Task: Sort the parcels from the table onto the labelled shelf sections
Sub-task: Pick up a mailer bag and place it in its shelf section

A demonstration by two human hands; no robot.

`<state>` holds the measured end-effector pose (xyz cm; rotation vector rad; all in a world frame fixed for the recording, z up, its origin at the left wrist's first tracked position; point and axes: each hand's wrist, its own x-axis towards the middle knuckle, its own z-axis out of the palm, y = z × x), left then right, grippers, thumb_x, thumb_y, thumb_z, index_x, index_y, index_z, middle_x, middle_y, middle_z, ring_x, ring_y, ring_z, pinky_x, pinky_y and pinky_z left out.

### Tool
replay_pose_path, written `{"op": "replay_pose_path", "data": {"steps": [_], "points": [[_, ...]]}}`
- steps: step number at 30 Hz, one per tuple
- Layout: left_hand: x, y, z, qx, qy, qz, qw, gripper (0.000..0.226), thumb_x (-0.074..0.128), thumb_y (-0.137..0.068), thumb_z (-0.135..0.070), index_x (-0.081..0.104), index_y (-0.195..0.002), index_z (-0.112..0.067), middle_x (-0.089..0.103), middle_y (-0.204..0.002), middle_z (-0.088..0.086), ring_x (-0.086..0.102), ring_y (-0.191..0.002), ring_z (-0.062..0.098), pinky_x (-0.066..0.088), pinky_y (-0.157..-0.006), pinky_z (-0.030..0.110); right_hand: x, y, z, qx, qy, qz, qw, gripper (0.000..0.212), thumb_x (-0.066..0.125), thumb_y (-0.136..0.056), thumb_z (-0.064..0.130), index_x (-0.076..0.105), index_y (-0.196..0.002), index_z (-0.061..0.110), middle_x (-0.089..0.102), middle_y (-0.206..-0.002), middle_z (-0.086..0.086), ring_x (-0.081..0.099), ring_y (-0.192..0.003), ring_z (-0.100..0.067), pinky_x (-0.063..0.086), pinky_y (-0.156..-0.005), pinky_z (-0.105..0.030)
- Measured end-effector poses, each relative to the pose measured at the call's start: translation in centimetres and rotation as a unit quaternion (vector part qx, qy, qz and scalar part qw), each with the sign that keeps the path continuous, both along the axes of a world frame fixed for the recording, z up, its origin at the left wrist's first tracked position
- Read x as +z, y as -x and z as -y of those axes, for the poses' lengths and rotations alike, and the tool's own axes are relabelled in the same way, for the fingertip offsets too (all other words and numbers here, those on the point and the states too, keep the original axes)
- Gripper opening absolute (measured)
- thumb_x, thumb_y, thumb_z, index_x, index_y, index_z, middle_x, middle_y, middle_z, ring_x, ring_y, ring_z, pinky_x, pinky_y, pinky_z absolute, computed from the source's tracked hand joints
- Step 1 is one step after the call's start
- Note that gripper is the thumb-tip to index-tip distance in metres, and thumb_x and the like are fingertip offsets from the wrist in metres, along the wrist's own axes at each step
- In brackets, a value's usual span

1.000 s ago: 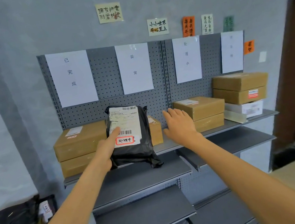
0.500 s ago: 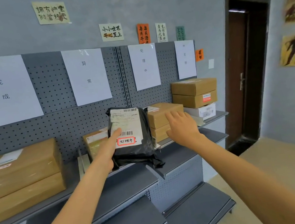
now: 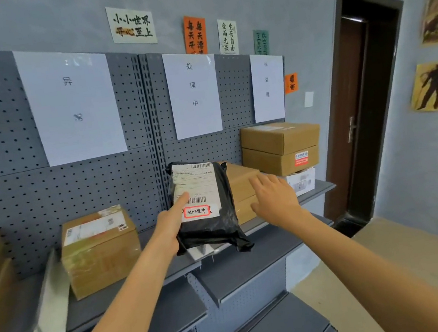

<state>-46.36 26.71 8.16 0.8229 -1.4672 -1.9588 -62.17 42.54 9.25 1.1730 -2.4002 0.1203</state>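
Note:
My left hand point(image 3: 171, 223) grips a black plastic mailer parcel point(image 3: 209, 223) by its left edge, thumb on its white shipping label. A red-framed sticker with three characters sits low on the label. The parcel is upright in front of the top shelf point(image 3: 262, 224), below the section sheet point(image 3: 193, 93) with the same three characters. My right hand point(image 3: 273, 197) is stretched out with straight fingers, just right of the parcel, in front of a stack of brown boxes point(image 3: 240, 185) in that section.
A taped brown box point(image 3: 100, 250) and a leaning flat white parcel point(image 3: 49, 305) stand in the section to the left. Brown boxes on a white one point(image 3: 280, 148) fill the far right section. Lower shelves point(image 3: 249, 271) jut out below. A dark doorway point(image 3: 364, 106) is at right.
My view has swung rightward along the shelf. The parcel in my left hand and my right hand now sit in front of the third section instead of the second.

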Motion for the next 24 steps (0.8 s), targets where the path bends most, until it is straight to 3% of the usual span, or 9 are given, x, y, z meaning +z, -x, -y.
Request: {"op": "replay_pose_path", "data": {"steps": [8,13,16,19,24], "points": [[0.9,11.2,1.1,-0.005,0.003,-0.015,1.0,0.042,0.067,-0.086,-0.042,0.068,-0.112,-0.009,0.073,-0.097,0.011,0.068,-0.093,0.026,0.052,-0.092,0.039,1.4,9.8,0.6,-0.001,0.033,0.013,0.999,0.056,0.052,-0.095,0.03,0.033,-0.145,0.014,0.043,-0.142,-0.006,0.04,-0.13,-0.028,0.034,-0.104,-0.036],[1.5,16.3,0.0,-0.007,0.003,-0.027,1.0,0.029,0.066,-0.087,-0.041,0.07,-0.101,-0.015,0.075,-0.085,0.005,0.071,-0.077,0.018,0.052,-0.061,0.027,1.2,14.5,0.3,0.028,0.134,0.127,0.982,0.054,0.048,-0.098,0.034,0.037,-0.146,0.011,0.044,-0.146,-0.008,0.042,-0.132,-0.029,0.037,-0.104,-0.039],[1.7,18.9,-0.9,0.001,-0.003,-0.038,0.999,0.023,0.065,-0.087,-0.041,0.069,-0.093,-0.019,0.075,-0.076,0.001,0.071,-0.069,0.014,0.05,-0.057,0.025,1.1,17.2,1.2,0.059,0.249,0.297,0.92,0.057,0.046,-0.098,0.044,0.042,-0.144,0.01,0.048,-0.145,-0.008,0.045,-0.132,-0.027,0.037,-0.106,-0.039],[1.5,21.6,-2.1,0.02,0.002,-0.035,0.999,0.025,0.065,-0.088,-0.042,0.069,-0.095,-0.018,0.075,-0.078,0.003,0.072,-0.072,0.016,0.052,-0.06,0.027,0.7,19.4,2.1,0.09,0.309,0.469,0.822,0.067,0.046,-0.093,0.058,0.047,-0.141,0.011,0.053,-0.141,-0.004,0.049,-0.127,-0.023,0.039,-0.109,-0.042],[0.8,26.4,-4.5,0.086,-0.013,-0.025,0.996,0.039,0.064,-0.088,-0.041,0.066,-0.111,-0.01,0.073,-0.096,0.012,0.07,-0.088,0.027,0.057,-0.08,0.037,-0.9,22.7,2.5,0.127,0.311,0.65,0.682,0.062,0.057,-0.088,0.058,0.053,-0.131,0.012,0.067,-0.116,-0.003,0.066,-0.102,-0.021,0.054,-0.093,-0.036]]}}
